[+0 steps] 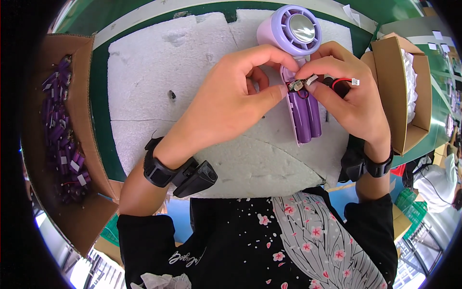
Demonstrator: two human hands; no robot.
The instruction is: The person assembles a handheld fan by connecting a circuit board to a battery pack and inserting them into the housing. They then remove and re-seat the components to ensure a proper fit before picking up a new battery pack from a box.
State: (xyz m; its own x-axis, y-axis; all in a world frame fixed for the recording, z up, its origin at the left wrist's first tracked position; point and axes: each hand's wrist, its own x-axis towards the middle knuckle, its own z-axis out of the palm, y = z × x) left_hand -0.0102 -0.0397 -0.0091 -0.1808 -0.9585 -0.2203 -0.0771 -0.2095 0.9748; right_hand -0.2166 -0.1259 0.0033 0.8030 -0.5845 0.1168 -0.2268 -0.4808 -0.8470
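Note:
A lavender handheld fan (278,30) with a round grille and a silver centre lies with its head away from me and its handle open toward me. Inside the handle rest two purple battery cells (308,120), side by side. My left hand (226,96) grips the fan's neck and the handle's left edge between thumb and fingers. With thumb and forefinger, my right hand (358,89) pinches a small circuit board (296,85) with wires at the top of the cells. A white plug (355,82) on red and black wires sticks out by the right fingers.
White foam sheets (154,72) cover the green table (100,144). At the left stands a cardboard box (89,115) holding many purple battery packs (62,130). Another cardboard box (416,130) with white wrapping (410,86) is at the right. A small black scrap (172,95) lies on the foam.

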